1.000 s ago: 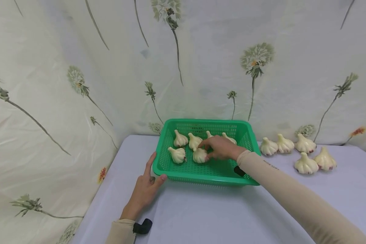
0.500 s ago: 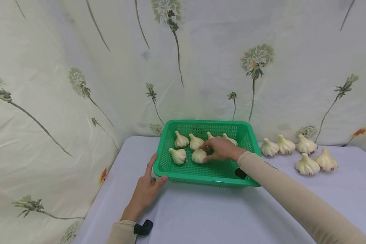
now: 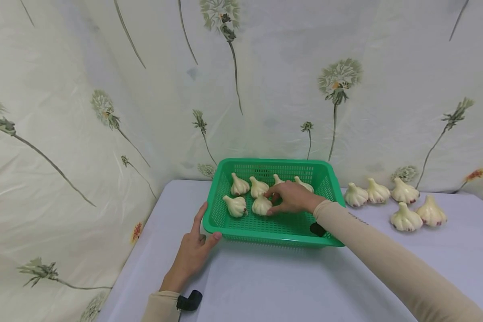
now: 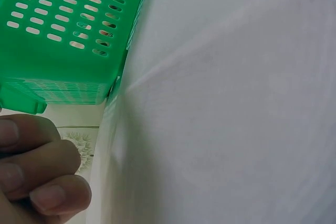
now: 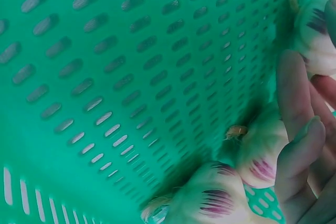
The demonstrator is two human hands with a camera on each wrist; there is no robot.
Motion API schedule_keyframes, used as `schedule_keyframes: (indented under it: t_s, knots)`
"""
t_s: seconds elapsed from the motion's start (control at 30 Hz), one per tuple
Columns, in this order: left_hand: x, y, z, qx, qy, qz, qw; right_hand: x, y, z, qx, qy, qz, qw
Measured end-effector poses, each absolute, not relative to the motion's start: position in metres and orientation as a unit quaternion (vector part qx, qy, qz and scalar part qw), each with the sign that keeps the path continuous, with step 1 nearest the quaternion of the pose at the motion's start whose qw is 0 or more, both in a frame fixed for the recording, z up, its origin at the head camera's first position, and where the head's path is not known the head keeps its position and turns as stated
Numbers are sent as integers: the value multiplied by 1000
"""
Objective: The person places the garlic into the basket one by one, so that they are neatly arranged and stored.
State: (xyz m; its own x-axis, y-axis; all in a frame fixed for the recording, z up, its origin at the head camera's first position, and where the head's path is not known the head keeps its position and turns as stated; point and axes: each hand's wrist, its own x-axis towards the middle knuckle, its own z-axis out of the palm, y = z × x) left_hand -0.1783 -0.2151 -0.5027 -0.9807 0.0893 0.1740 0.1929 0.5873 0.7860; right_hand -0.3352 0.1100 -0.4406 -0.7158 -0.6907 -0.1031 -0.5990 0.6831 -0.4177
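A green plastic basket (image 3: 269, 238) stands on the table with several garlic bulbs inside. Reaching into it, my right hand (image 3: 291, 197) pinches a garlic bulb (image 3: 261, 205) between thumb and fingers, low in the front row. Left of that bulb lies another garlic bulb (image 3: 235, 206), and more form a row along the back wall, partly hidden by the hand. In the right wrist view, the bulb (image 5: 317, 35) sits at the fingertips. My left hand (image 3: 192, 250) holds the basket's front left corner between index finger and thumb; its other fingers (image 4: 58, 195) are curled below the rim.
Right of the basket, several more garlic bulbs (image 3: 404, 191) lie on the pale tablecloth (image 3: 273, 286). A curtain (image 3: 265, 89) with a dandelion print hangs behind the table and along its left side.
The pinched garlic bulb has shifted slightly left in the basket, with my right hand still at it. My left hand keeps its place at the basket's corner.
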Motion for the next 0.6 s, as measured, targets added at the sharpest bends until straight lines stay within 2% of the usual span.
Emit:
schedule_keyframes:
  t_s: [0.6]
  knots:
    - [-179, -215, -503, -77, -889, -447, 58, -336, 112, -442, -360, 906, -185, 122]
